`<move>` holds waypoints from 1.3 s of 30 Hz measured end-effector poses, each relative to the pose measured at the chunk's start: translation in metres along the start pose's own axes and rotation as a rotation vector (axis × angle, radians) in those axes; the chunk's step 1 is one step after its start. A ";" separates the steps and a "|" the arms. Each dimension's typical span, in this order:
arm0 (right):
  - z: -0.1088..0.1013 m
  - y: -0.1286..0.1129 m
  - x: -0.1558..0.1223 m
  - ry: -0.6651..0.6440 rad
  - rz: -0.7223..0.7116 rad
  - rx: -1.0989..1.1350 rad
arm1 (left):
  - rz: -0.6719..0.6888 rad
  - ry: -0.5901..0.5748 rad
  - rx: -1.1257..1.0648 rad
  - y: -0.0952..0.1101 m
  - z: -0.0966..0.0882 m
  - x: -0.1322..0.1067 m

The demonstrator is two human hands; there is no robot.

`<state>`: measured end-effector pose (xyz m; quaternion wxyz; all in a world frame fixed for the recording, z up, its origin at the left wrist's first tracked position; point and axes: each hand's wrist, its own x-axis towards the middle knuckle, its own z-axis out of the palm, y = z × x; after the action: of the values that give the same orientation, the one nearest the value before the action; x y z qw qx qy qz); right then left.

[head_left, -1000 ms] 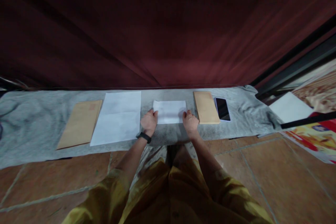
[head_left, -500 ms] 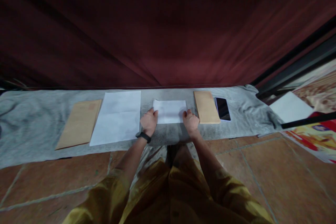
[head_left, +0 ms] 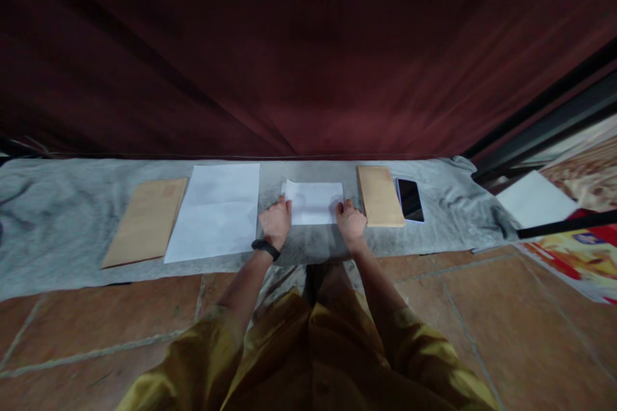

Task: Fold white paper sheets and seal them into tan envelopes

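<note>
A folded sheet of white paper (head_left: 315,202) lies in front of me on the grey cloth (head_left: 308,171). Its top left corner lifts slightly. My left hand (head_left: 276,221), with a dark band on the wrist, has its fingers closed at the paper's left edge. At the right edge, my right hand (head_left: 351,221) pinches the paper in the same way. Fingers of both hands are partly hidden under or behind the edges. Just right of my right hand lies a brown envelope (head_left: 380,196). Left of my left hand, a larger white sheet (head_left: 214,212) with a crease across it lies flat.
Another brown envelope (head_left: 147,221) lies at the far left. A phone (head_left: 410,200) with a dark screen rests beside the right envelope. A dark red curtain (head_left: 308,77) hangs behind the cloth. At the right stand a dark frame (head_left: 569,225) and printed sheets (head_left: 585,257).
The paper's top layer has shifted slightly right at its left end, showing a strip beneath. Both hands stay at the edges, almost in place. The view has tilted a little.
</note>
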<state>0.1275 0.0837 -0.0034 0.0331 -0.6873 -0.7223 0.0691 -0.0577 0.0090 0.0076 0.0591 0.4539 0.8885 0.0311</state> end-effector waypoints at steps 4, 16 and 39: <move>0.002 0.001 0.001 0.005 -0.012 0.009 | -0.001 0.014 -0.016 0.001 -0.001 0.001; 0.000 -0.002 0.001 -0.001 0.001 -0.022 | 0.032 0.003 -0.030 0.001 0.002 0.000; 0.006 0.000 -0.003 0.068 -0.051 -0.003 | 0.096 -0.034 0.019 0.002 -0.001 0.001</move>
<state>0.1265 0.0803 -0.0090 0.0585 -0.6705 -0.7383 0.0437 -0.0567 0.0106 0.0087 0.0686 0.4972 0.8648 0.0178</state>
